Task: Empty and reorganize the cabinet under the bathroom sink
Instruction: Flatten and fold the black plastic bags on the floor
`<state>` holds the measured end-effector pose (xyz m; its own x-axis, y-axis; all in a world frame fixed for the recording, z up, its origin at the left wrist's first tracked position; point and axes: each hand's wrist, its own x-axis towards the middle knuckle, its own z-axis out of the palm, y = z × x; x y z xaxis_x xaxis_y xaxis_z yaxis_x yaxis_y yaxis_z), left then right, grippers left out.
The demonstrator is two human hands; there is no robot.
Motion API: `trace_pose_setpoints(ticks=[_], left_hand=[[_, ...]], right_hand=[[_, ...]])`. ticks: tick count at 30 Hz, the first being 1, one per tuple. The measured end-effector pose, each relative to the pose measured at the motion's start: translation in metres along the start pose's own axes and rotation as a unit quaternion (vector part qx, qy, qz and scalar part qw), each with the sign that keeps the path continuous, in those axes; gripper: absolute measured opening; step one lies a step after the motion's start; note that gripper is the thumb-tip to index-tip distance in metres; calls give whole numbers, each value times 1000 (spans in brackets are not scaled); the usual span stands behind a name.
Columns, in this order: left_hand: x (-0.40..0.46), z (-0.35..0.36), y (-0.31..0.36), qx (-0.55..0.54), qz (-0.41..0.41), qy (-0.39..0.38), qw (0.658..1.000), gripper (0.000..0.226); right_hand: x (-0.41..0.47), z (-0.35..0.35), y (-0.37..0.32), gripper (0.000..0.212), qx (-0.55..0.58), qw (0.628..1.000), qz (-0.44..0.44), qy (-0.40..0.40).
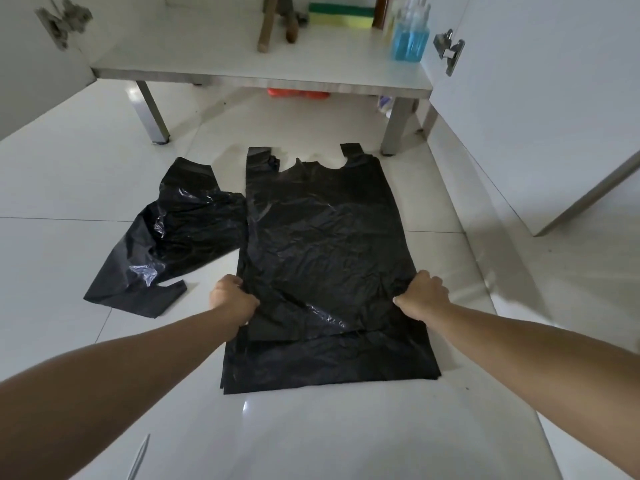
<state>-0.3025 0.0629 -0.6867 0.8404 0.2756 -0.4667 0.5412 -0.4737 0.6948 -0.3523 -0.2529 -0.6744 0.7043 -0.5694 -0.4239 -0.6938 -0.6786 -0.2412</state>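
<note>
No writing is readable. Left of the flat black plastic bag (322, 237) on the white tiled floor (69, 244) lies a crumpled black plastic bag (173, 237). Your left hand (232, 299) and right hand (422, 296) grip the flat bag's side edges, fingers curled. Beyond it, the open white cabinet shelf (242, 60) holds a green-yellow sponge (341, 16) and blue liquid bottles (410, 41).

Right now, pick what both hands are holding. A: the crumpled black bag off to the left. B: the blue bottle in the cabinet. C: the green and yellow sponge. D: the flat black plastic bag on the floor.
D: the left hand and right hand each grip a side edge of the flat black plastic bag spread on the floor tiles.
</note>
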Motion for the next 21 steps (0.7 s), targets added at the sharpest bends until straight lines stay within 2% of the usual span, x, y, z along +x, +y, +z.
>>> trace_pose_setpoints(ticks=[6, 11, 15, 21], left_hand=[[1, 0, 0, -38, -29, -36, 998, 38], [-2, -2, -5, -24, -30, -55, 998, 33], [-4, -4, -6, 4, -23, -57, 998, 29], [-12, -12, -4, 61, -15, -59, 996, 22]], right_hand=[[5, -3, 6, 56, 25, 1000, 4, -5], [5, -8, 13, 16, 12, 1000, -11, 1], [0, -11, 20, 3, 2, 1000, -24, 2], [-7, -17, 30, 23, 16, 999, -6, -47]])
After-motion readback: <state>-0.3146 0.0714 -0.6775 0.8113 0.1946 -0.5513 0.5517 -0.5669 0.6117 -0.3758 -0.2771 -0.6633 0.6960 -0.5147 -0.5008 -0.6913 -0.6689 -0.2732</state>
